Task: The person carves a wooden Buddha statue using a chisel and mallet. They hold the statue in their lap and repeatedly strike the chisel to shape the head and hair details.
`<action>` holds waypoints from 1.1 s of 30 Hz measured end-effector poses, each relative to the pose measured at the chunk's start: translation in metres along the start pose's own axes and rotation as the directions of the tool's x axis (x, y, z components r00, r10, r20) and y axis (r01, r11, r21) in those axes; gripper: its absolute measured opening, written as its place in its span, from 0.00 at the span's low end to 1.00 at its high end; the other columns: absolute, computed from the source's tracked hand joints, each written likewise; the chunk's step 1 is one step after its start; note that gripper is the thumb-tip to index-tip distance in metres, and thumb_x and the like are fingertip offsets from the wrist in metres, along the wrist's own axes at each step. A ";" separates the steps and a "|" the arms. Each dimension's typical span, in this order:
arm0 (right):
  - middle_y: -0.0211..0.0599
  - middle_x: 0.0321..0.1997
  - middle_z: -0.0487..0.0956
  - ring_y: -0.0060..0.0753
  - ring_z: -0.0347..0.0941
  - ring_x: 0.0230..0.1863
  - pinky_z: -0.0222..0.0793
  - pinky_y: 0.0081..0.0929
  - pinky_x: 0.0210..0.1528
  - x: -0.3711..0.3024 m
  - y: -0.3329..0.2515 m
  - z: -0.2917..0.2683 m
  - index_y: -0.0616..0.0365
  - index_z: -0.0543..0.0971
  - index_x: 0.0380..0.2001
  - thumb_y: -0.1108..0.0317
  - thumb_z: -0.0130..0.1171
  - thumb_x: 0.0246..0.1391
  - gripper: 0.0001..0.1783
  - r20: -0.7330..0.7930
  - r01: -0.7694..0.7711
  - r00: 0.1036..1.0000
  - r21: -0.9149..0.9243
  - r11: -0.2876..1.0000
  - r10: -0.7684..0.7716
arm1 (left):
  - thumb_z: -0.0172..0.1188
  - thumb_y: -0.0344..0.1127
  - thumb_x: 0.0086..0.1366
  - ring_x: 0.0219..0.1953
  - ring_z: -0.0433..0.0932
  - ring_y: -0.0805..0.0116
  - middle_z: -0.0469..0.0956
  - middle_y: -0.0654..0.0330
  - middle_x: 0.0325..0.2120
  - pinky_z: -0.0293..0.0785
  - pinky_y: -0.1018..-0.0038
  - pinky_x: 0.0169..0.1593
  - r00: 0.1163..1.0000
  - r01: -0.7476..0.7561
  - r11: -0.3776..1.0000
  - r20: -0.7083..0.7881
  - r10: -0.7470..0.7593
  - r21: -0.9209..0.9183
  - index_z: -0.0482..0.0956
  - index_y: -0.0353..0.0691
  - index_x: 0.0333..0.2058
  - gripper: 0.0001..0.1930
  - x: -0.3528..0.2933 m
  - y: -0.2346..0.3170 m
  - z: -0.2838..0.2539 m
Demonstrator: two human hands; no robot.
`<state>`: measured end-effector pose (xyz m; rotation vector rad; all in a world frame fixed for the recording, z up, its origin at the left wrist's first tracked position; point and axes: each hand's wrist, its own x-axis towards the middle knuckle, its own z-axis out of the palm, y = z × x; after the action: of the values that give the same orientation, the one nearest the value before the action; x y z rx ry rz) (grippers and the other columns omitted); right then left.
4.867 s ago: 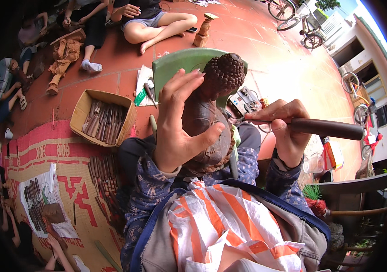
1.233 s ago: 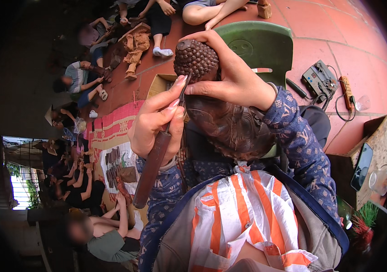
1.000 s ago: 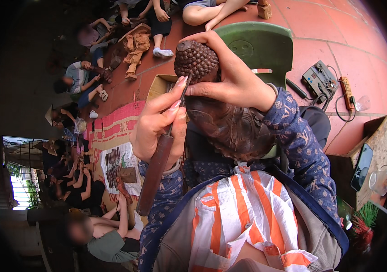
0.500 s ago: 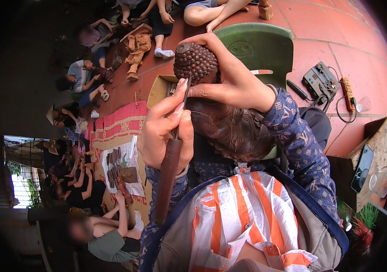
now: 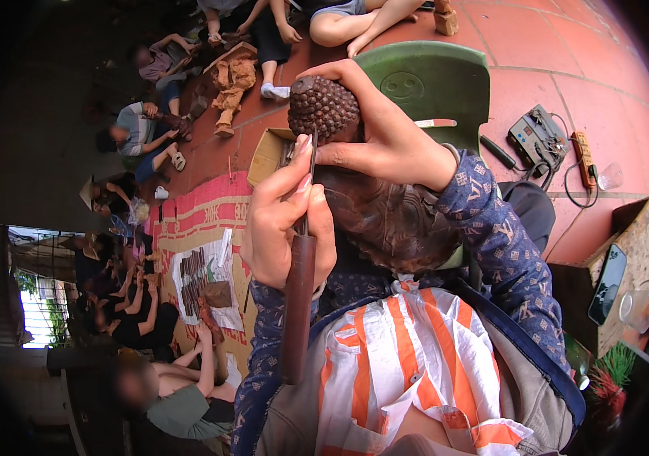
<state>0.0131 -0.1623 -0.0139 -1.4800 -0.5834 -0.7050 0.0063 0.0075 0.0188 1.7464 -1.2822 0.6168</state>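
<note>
A dark brown carved wooden statue (image 5: 385,216) lies against my lap, its head covered in small round curls. My right hand (image 5: 385,125) wraps round that head from the right, the thumb lying across below the curls. In my left hand (image 5: 285,213) is a carving chisel (image 5: 299,308) with a thick reddish-brown wooden handle. Its thin metal shank runs up between my fingers to the lower edge of the curls. My left fingertips pinch the shank close to the head. The cutting tip is too small to make out where it meets the wood.
A green plastic chair (image 5: 431,76) stands just beyond the statue, near a cardboard box (image 5: 267,156). At right are a grey control box (image 5: 537,137), a power strip (image 5: 584,159) and a wooden box with a phone (image 5: 607,283). Several tools (image 5: 195,277) and seated people occupy the left.
The chisel handle has swung to the right and stands more upright, my left hand turning with it. The statue's head has shifted very slightly left. My right hand keeps its hold.
</note>
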 end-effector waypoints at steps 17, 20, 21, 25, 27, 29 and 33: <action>0.37 0.54 0.68 0.24 0.66 0.56 0.62 0.25 0.59 0.000 0.002 0.004 0.63 0.59 0.58 0.72 0.67 0.48 0.37 -0.012 -0.004 1.000 0.028 1.000 0.004 | 0.49 0.23 0.67 0.48 0.77 0.41 0.73 0.29 0.43 0.75 0.59 0.54 0.986 -0.063 0.998 -0.151 0.065 0.017 0.61 0.29 0.35 0.06 -0.003 -0.010 0.018; 0.37 0.54 0.69 0.24 0.66 0.56 0.62 0.25 0.59 0.001 0.003 0.002 0.62 0.60 0.58 0.72 0.67 0.48 0.37 -0.010 -0.011 1.000 0.006 1.000 0.011 | 0.48 0.25 0.68 0.48 0.76 0.39 0.73 0.29 0.42 0.73 0.54 0.56 0.997 -0.082 0.988 -0.009 0.081 -0.133 0.62 0.29 0.35 0.05 -0.003 -0.001 -0.001; 0.37 0.53 0.69 0.24 0.66 0.56 0.62 0.25 0.59 0.001 0.004 0.001 0.62 0.60 0.58 0.72 0.68 0.48 0.37 -0.009 -0.012 1.000 -0.008 1.000 0.012 | 0.48 0.26 0.68 0.48 0.76 0.38 0.73 0.28 0.42 0.72 0.52 0.56 0.992 -0.099 0.973 0.058 0.113 -0.209 0.62 0.29 0.35 0.05 -0.006 0.001 -0.007; 0.37 0.53 0.70 0.24 0.66 0.56 0.62 0.25 0.60 0.002 0.001 0.003 0.62 0.61 0.58 0.71 0.69 0.47 0.38 -0.019 -0.018 1.000 -0.021 1.000 0.018 | 0.48 0.27 0.67 0.49 0.75 0.38 0.72 0.28 0.42 0.71 0.51 0.57 0.999 -0.035 0.974 -0.038 0.028 -0.222 0.62 0.30 0.35 0.06 -0.010 0.004 -0.006; 0.37 0.53 0.70 0.24 0.66 0.57 0.62 0.25 0.60 0.001 0.001 0.003 0.62 0.61 0.58 0.71 0.70 0.46 0.38 -0.022 -0.016 1.000 -0.025 1.000 0.015 | 0.50 0.26 0.67 0.48 0.76 0.39 0.73 0.29 0.41 0.73 0.54 0.56 0.995 -0.010 0.979 -0.101 -0.010 -0.203 0.62 0.30 0.36 0.06 -0.007 -0.002 -0.001; 0.37 0.54 0.70 0.25 0.66 0.56 0.62 0.26 0.59 0.001 0.002 0.003 0.62 0.61 0.58 0.71 0.70 0.46 0.38 -0.025 -0.031 0.999 -0.022 0.999 0.031 | 0.50 0.26 0.66 0.48 0.76 0.40 0.73 0.29 0.41 0.73 0.56 0.55 0.987 -0.026 0.985 -0.163 -0.002 -0.169 0.62 0.30 0.36 0.06 -0.006 -0.010 0.003; 0.37 0.54 0.69 0.24 0.67 0.56 0.63 0.25 0.59 0.002 0.003 0.003 0.62 0.61 0.58 0.70 0.70 0.46 0.38 -0.029 -0.035 0.999 -0.037 0.999 0.034 | 0.50 0.22 0.65 0.53 0.73 0.38 0.70 0.32 0.46 0.70 0.57 0.58 0.990 -0.034 0.978 -0.139 0.005 -0.206 0.63 0.26 0.38 0.06 -0.002 -0.011 0.003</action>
<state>0.0174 -0.1591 -0.0142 -1.5094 -0.5239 -0.7122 0.0156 0.0074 0.0118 1.4955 -1.2222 0.5819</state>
